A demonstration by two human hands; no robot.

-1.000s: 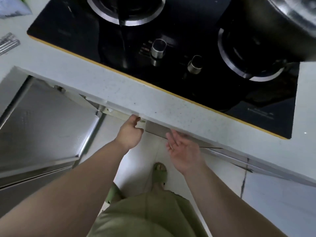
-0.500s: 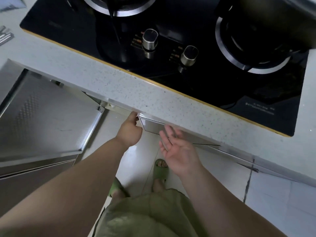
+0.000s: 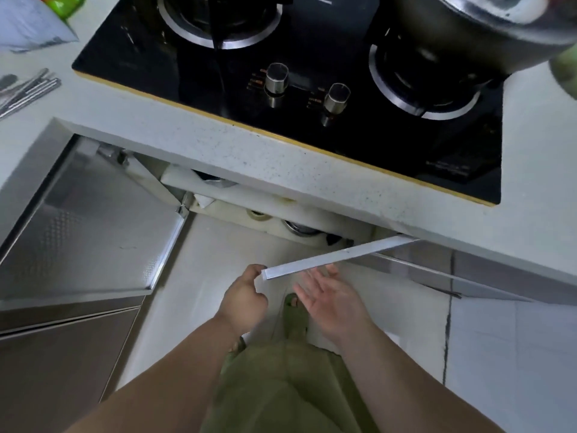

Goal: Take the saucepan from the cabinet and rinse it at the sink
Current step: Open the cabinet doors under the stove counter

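Observation:
Under the hob, the right cabinet door (image 3: 340,255) stands swung out toward me, seen edge-on as a pale strip. My left hand (image 3: 245,296) grips its free corner. My right hand (image 3: 327,300) hovers just below the door edge, palm up, fingers spread, holding nothing. Inside the cabinet (image 3: 281,210), on white shelf liner, I see the rim of a metal pot (image 3: 299,228) and another dark vessel (image 3: 215,181) higher up; most of each is hidden by the countertop. I cannot tell which one is the saucepan.
The speckled countertop (image 3: 281,164) carries a black two-burner hob (image 3: 312,73) with a large dark wok (image 3: 474,29) on the right burner. The left steel cabinet door (image 3: 87,232) is wide open. Utensils (image 3: 25,89) lie at far left. My sandalled foot (image 3: 295,314) stands on pale floor tiles.
My left hand has pulled the right cabinet door from nearly closed to well open, exposing the shelves and pots. My right hand followed it outward, still open.

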